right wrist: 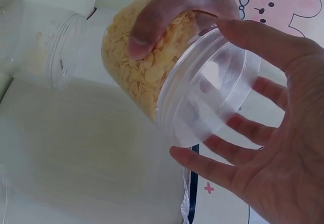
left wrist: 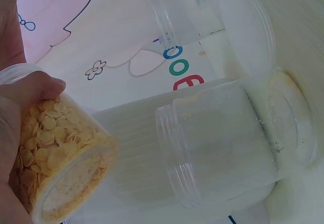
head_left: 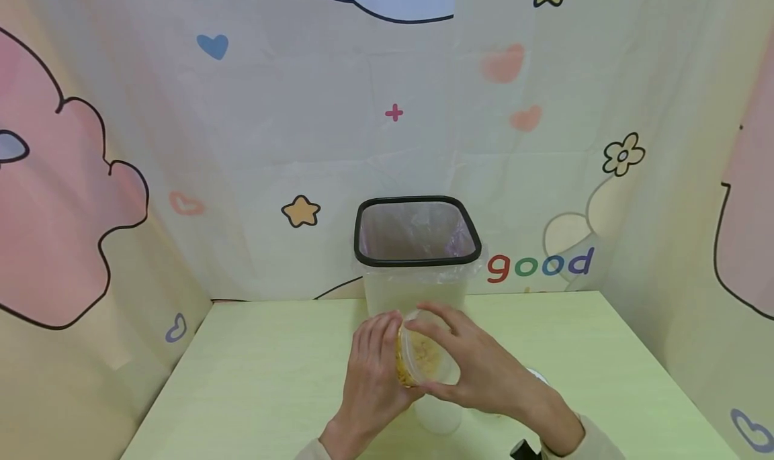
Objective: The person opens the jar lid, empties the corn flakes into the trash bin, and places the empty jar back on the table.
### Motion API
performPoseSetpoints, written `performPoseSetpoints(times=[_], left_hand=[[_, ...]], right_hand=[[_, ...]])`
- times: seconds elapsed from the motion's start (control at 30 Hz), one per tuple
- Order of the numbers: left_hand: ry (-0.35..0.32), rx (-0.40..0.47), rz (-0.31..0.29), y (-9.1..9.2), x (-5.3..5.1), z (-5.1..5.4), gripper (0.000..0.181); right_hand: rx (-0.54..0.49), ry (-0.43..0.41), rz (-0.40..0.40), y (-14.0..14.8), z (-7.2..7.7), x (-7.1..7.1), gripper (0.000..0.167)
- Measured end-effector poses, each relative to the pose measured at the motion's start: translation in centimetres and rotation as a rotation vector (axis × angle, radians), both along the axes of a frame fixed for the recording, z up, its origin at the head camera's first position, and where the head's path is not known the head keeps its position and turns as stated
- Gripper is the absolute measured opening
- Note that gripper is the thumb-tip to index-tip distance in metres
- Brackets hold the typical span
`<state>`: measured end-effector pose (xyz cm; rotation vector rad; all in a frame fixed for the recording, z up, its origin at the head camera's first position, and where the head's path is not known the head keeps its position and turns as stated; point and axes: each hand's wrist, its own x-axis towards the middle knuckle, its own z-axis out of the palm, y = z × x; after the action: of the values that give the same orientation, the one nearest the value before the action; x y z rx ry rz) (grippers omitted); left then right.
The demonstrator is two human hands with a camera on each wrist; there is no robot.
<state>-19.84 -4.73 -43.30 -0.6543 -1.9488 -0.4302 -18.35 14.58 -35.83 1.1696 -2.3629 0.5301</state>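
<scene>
My left hand (head_left: 376,369) grips a clear jar (left wrist: 66,158) packed with pale yellow flakes, its thumb pressed on the side. The jar is tilted, its lid end turned towards my right hand (head_left: 484,362). The fingers and thumb of that hand span the rim of a clear, see-through lid (right wrist: 215,90) on the jar's mouth, and the fingertips touch its edge. In the left wrist view, a clear jar (left wrist: 217,143) with a threaded neck stands on the table nearby, and another clear jar (left wrist: 187,16) is farther off.
Behind the hands stands a pale bin (head_left: 417,292) with a black rim and a plastic liner. Round translucent lids (left wrist: 296,120) lie beside the jars. The light green table (head_left: 260,373) meets a printed cloth backdrop (head_left: 272,124) at the back and sides.
</scene>
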Motion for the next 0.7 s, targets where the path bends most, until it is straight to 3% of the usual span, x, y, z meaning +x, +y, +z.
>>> performPoseSetpoints(times=[0.33,0.57,0.7], left_hand=[[0.005,0.004,-0.01,0.01,-0.09,-0.16,0.115],[0.0,-0.003,-0.013,-0.09,-0.05,-0.25,0.116],[0.004,-0.005,-0.015,-0.13,-0.05,-0.26,0.109]], right_hand=[[0.051,0.059,0.088,0.23,0.1,0.02,0.096],[0.071,0.09,0.073,0.28,0.07,0.14,0.103],[0.028,0.082,0.023,0.08,0.24,0.49,0.097]])
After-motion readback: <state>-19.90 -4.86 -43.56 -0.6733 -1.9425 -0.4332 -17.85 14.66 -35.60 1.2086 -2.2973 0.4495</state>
